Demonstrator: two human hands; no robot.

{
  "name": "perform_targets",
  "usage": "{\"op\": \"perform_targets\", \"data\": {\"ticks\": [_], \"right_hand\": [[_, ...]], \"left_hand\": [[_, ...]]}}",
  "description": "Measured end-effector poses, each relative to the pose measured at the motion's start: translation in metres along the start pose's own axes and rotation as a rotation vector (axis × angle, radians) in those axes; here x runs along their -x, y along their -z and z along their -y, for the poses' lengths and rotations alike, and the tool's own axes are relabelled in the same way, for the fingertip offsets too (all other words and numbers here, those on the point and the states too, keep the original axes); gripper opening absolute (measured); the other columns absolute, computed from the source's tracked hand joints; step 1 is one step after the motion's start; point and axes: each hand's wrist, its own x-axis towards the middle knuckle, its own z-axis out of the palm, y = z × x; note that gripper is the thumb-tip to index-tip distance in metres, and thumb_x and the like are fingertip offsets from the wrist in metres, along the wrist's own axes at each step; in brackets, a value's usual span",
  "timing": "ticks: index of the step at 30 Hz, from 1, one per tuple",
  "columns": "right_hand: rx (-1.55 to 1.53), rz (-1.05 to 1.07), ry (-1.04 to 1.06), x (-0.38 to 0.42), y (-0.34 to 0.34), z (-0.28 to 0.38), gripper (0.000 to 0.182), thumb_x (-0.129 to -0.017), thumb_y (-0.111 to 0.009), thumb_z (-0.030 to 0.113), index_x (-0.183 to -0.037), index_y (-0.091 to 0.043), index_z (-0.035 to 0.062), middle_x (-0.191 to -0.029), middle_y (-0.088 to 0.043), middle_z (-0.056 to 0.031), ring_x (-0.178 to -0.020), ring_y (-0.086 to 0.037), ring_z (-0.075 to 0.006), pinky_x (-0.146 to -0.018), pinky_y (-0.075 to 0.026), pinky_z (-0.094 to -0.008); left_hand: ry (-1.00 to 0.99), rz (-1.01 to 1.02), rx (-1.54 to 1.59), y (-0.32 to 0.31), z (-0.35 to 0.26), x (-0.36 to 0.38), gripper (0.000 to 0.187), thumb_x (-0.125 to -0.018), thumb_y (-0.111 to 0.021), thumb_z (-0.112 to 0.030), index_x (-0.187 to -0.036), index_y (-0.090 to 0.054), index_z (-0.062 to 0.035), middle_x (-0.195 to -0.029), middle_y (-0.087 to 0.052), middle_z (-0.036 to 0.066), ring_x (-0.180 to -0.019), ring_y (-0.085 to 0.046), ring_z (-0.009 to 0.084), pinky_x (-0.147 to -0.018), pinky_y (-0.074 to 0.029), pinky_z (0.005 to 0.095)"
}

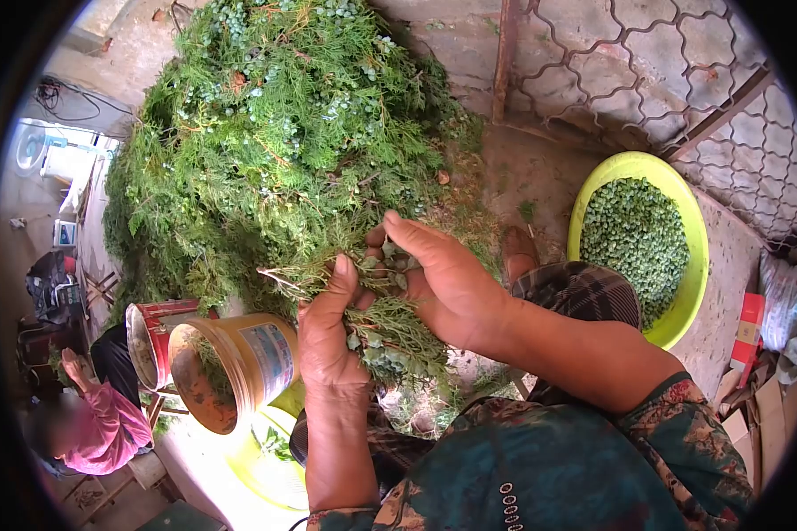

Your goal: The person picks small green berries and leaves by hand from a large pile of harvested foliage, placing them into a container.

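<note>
My left hand [328, 336] is closed around a leafy evergreen sprig [390, 327], which looks like cypress or juniper. Its bare pale stem ends stick out to the left past the thumb, and grey-green cones hang among its leaves below. Close beside it, my right hand [456, 296] curls its fingers in at the sprig, thumb raised. Small grey-green cones [400, 263] show against those fingers; the fingertips are partly hidden by leaves. Just beyond both hands rises a big heap of cut evergreen branches [283, 150] dotted with cones.
To the right stands a yellow-green basin [701, 257] holding many loose green cones. On the left are a tan bucket [252, 354], a red bucket [146, 354] and a bright yellow basin [266, 482]. Another person in a pink top [115, 429] sits at far left. Metal lattice [629, 53] edges the upper right.
</note>
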Motion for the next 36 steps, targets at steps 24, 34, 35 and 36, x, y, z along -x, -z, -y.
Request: {"op": "perform_targets", "data": {"ticks": [24, 34, 35, 36], "right_hand": [[-0.017, 0.093, 0.038, -0.005, -0.009, 0.037, 0.023, -0.086, -0.057, 0.018, -0.102, -0.053, 0.0022, -0.090, -0.055, -0.0070, -0.079, -0.054, -0.0179, -0.073, -0.050, -0.0340], [-0.024, 0.186, 0.332, 0.064, 0.022, 0.173, 0.011, -0.092, -0.050, 0.015, -0.089, -0.048, 0.0048, -0.081, -0.050, -0.0049, -0.056, -0.042, -0.0087, -0.043, -0.034, -0.0229], [0.176, 0.049, 0.534, 0.083, 0.041, 0.193, 0.011, -0.093, -0.049, 0.015, -0.091, -0.049, 0.0047, -0.081, -0.051, -0.0054, -0.058, -0.042, -0.0093, -0.045, -0.034, -0.0234], [0.336, -0.226, 0.793, 0.099, 0.060, 0.203, 0.013, -0.092, -0.050, 0.017, -0.091, -0.049, 0.0045, -0.081, -0.052, -0.0049, -0.058, -0.042, -0.0097, -0.045, -0.034, -0.0232]], "left_hand": [[-0.023, -0.142, -0.024, 0.017, -0.018, -0.001, 0.026, -0.078, -0.073, -0.023, -0.094, -0.059, -0.0078, -0.076, -0.054, 0.000, -0.071, -0.052, 0.0129, -0.066, -0.047, 0.0275], [-0.073, -0.035, 0.253, 0.053, -0.027, -0.025, 0.024, -0.077, -0.073, -0.026, -0.093, -0.061, -0.0122, -0.084, -0.059, 0.001, -0.080, -0.056, 0.0177, -0.076, -0.048, 0.0346], [-0.074, 0.000, 0.255, 0.050, -0.029, -0.020, 0.025, -0.079, -0.070, -0.026, -0.098, -0.061, -0.0112, -0.094, -0.061, 0.002, -0.089, -0.056, 0.0191, -0.084, -0.044, 0.0363], [-0.078, 0.037, 0.258, 0.048, -0.031, -0.017, 0.027, -0.081, -0.067, -0.026, -0.103, -0.062, -0.0102, -0.104, -0.063, 0.003, -0.098, -0.055, 0.0205, -0.091, -0.041, 0.0380]]}}
